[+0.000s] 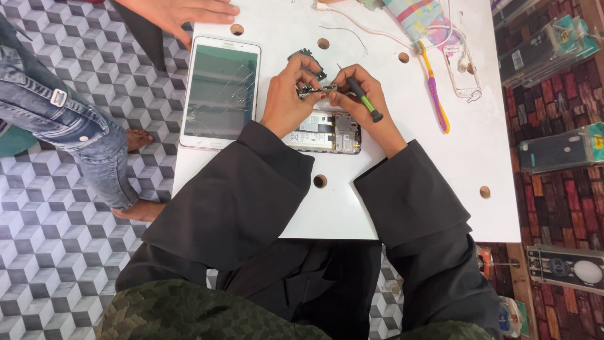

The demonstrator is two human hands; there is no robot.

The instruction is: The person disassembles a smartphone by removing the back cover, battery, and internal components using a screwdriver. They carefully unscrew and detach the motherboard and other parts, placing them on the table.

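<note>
Head view shows the left hand with its grip pinched narrow on a small dark circuit part, thumb and fingertips closed around it. Touching that part from the right, the right hand has its grip wrapped tight on a black screwdriver with a green tip, tilted across the fingers. Just below both grips lies an opened phone, its back off and battery showing, flat on the white tabletop. Left of the left grip rests a white tablet with a cracked screen. Well right of the right grip lies a purple and yellow toothbrush. Another person's hand rests at the tabletop's far edge.
</note>
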